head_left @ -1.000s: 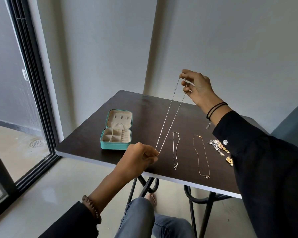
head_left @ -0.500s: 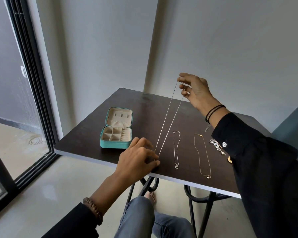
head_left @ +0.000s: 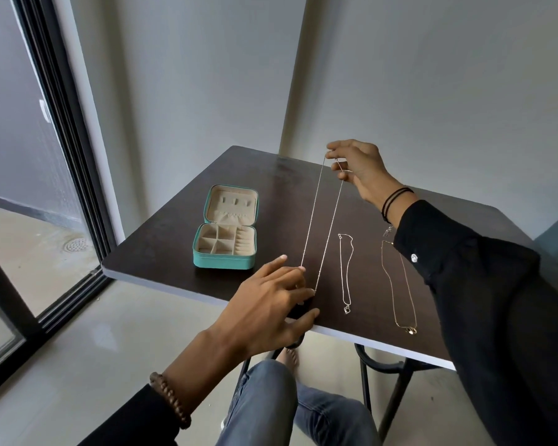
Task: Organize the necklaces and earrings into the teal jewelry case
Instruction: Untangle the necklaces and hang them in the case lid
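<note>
Stretching far to near, a long silver chain (head_left: 328, 239) is pinched at its far end by the right hand (head_left: 358, 167). Its near end is touched by spread, straight fingers (head_left: 287, 275) of the left hand (head_left: 264, 304), right of the open teal case (head_left: 223, 262).

Open teal case (head_left: 223, 262); long chain (head_left: 311, 220) taut; silver necklace (head_left: 346, 309), gold necklace (head_left: 411, 330) flat.

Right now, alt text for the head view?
The right hand pinches the top of a long silver chain stretched down to the spread fingers of the left hand near the table edge. Left of it sits the open teal jewelry case; right of it lie a silver pendant necklace and a gold necklace.
</note>
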